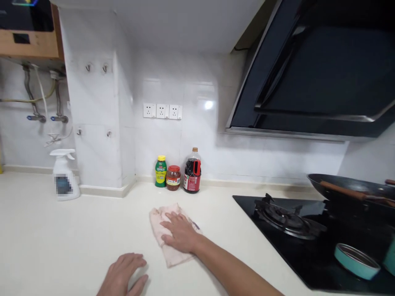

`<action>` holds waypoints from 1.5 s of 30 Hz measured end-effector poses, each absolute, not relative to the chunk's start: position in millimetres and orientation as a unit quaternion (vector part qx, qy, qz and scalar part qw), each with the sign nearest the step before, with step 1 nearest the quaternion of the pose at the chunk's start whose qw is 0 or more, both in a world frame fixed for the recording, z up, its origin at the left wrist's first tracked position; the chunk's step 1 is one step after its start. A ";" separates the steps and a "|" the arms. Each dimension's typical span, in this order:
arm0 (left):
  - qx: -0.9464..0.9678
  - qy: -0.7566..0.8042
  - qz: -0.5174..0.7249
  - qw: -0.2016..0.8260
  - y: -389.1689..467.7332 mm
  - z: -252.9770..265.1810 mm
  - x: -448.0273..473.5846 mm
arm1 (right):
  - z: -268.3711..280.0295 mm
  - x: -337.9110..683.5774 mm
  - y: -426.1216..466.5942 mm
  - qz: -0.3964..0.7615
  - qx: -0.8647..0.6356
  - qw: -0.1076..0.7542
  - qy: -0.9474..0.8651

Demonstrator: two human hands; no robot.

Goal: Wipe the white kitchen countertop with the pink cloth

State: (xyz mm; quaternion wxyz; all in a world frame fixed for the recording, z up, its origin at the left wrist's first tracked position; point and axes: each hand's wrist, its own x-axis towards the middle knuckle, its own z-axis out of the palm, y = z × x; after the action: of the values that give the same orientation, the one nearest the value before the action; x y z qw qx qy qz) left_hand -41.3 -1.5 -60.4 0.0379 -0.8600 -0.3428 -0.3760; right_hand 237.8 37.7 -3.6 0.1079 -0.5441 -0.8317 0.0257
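Note:
My right hand [179,232] lies flat on a pale pink cloth [175,255], its fingers spread and pressing the cloth against the white countertop [101,230]. The cloth is spread out, with slightly wrinkled edges showing around the hand. Over the counter's front edge area, my left hand [125,273] is empty, with its thumb apart from the other fingers. Beyond the cloth, against the wall, stand a green bottle with a yellow cap [161,172], a jar with a red lid [173,179] and a large bottle of dark sauce [191,172].
A white spray bottle [64,176] stands at the left by the wall pillar [92,98]. To the right is a black gas stove [277,242] with a wok [348,189] and a teal round container [357,262]. A dark range hood [314,78] slants overhead.

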 end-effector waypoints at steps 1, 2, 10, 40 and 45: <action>-0.861 -0.351 -0.368 0.025 -6.3 -53.6 -39.6 | -3.9 250.2 35.3 0.018 -0.558 0.106 -0.823; -0.861 -0.357 -0.361 0.013 -10.8 -47.4 -38.1 | -4.4 265.6 32.5 0.011 -0.575 0.106 -0.811; -0.862 -0.376 -0.338 -0.025 -23.1 -29.6 -33.1 | -20.3 422.9 -63.6 -0.091 -0.754 0.101 -0.643; -0.848 -0.428 -0.308 0.062 -72.0 -30.7 -39.4 | -44.1 233.0 -179.9 -0.181 -0.753 0.101 -0.625; -0.840 -0.411 -0.323 0.146 -81.6 -58.7 -40.8 | -56.3 234.4 -172.9 -0.207 -0.749 0.110 -0.619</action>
State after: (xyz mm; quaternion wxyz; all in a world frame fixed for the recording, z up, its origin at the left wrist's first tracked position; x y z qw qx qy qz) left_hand -40.8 -81.6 -58.7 0.1460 -0.8400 -0.4108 -0.3230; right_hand 234.4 -172.9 -56.3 0.1097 -0.7494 -0.6195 -0.2065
